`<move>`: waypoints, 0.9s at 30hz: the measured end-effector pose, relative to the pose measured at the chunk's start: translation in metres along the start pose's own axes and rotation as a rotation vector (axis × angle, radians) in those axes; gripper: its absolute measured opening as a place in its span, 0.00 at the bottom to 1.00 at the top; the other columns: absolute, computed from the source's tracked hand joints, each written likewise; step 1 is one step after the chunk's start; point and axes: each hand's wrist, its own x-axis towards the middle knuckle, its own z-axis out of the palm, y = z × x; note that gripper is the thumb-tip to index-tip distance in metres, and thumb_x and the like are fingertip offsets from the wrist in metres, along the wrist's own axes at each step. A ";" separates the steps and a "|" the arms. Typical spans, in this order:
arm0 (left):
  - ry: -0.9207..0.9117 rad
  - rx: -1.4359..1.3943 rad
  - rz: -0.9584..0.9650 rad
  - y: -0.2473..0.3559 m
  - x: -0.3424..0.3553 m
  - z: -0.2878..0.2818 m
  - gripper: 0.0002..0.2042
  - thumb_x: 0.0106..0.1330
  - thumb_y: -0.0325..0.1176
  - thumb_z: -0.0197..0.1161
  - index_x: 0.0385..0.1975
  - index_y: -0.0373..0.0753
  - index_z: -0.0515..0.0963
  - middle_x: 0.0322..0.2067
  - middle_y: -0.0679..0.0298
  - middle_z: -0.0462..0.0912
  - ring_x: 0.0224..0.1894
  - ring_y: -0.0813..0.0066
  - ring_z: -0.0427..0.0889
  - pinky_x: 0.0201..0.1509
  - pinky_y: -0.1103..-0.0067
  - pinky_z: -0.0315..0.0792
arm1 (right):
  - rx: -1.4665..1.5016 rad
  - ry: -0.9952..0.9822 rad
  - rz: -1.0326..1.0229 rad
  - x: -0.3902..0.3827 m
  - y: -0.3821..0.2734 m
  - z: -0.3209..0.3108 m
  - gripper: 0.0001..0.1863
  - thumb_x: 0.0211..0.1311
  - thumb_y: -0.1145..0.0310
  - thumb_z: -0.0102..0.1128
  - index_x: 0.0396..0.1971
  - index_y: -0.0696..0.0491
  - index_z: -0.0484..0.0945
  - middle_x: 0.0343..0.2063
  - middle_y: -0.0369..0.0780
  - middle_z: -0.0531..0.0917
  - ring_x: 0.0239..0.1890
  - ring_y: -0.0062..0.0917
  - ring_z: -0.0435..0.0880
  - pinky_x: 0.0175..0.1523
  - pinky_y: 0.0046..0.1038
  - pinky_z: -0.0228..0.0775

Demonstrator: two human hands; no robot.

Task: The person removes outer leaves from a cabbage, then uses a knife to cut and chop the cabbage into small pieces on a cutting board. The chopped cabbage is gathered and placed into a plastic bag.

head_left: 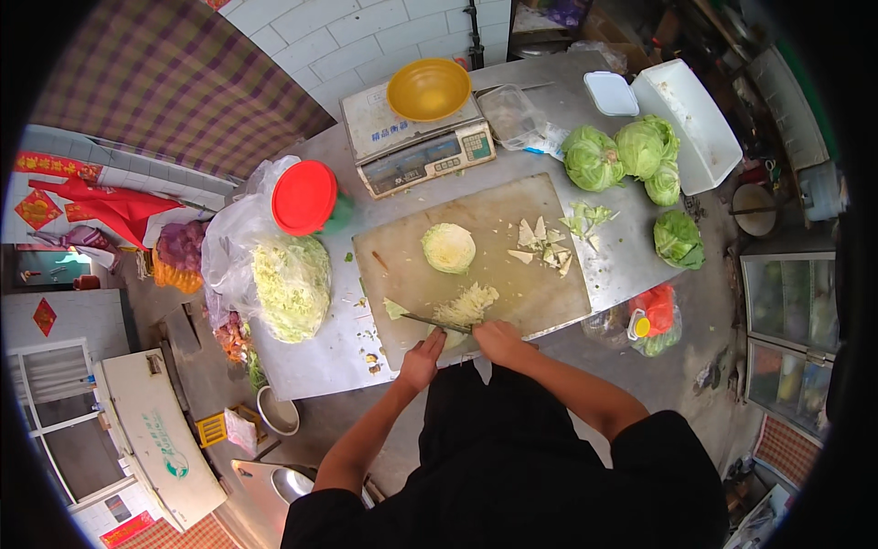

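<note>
My right hand (pixel 500 344) is closed round the handle of a kitchen knife (pixel 437 323), whose dark blade points left across the near edge of the cutting board (pixel 393 261). Close to the blade, the fingers of my left hand (pixel 422 361) press on a pale cabbage piece (pixel 454 341), mostly covered by hand and knife. Just beyond the blade lies a small heap of shredded cabbage (pixel 471 304). A cut cabbage half (pixel 448 248) rests mid-board. Chopped core pieces (pixel 542 247) are scattered on the board's right side.
Left of the board, a plastic bag holds more shreds (pixel 291 288), beside a red-lidded tub (pixel 304 198). A scale (pixel 416 137) carrying a yellow bowl (pixel 429 90) stands behind. Whole cabbages (pixel 593 157) and a white bin (pixel 688 126) occupy the right end of the metal table (pixel 311 366).
</note>
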 end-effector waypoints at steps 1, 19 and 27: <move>0.017 0.002 -0.004 -0.002 -0.001 0.001 0.36 0.49 0.19 0.60 0.66 0.34 0.72 0.65 0.50 0.75 0.47 0.50 0.84 0.49 0.65 0.83 | -0.009 -0.007 -0.015 -0.002 -0.006 -0.011 0.05 0.53 0.77 0.61 0.29 0.59 0.84 0.29 0.53 0.86 0.35 0.48 0.89 0.40 0.47 0.81; 0.054 0.024 0.015 -0.002 -0.011 0.002 0.34 0.49 0.21 0.61 0.63 0.34 0.75 0.63 0.52 0.77 0.45 0.54 0.84 0.47 0.67 0.84 | -0.025 0.050 -0.008 -0.002 -0.022 -0.009 0.05 0.52 0.78 0.61 0.29 0.60 0.82 0.28 0.52 0.86 0.34 0.50 0.87 0.39 0.47 0.80; 0.127 0.008 0.046 -0.003 -0.014 0.008 0.33 0.49 0.23 0.62 0.62 0.34 0.76 0.62 0.53 0.78 0.44 0.56 0.83 0.45 0.68 0.84 | -0.009 -0.004 -0.022 -0.008 -0.030 -0.017 0.04 0.53 0.77 0.60 0.29 0.60 0.81 0.29 0.53 0.86 0.34 0.49 0.88 0.39 0.46 0.80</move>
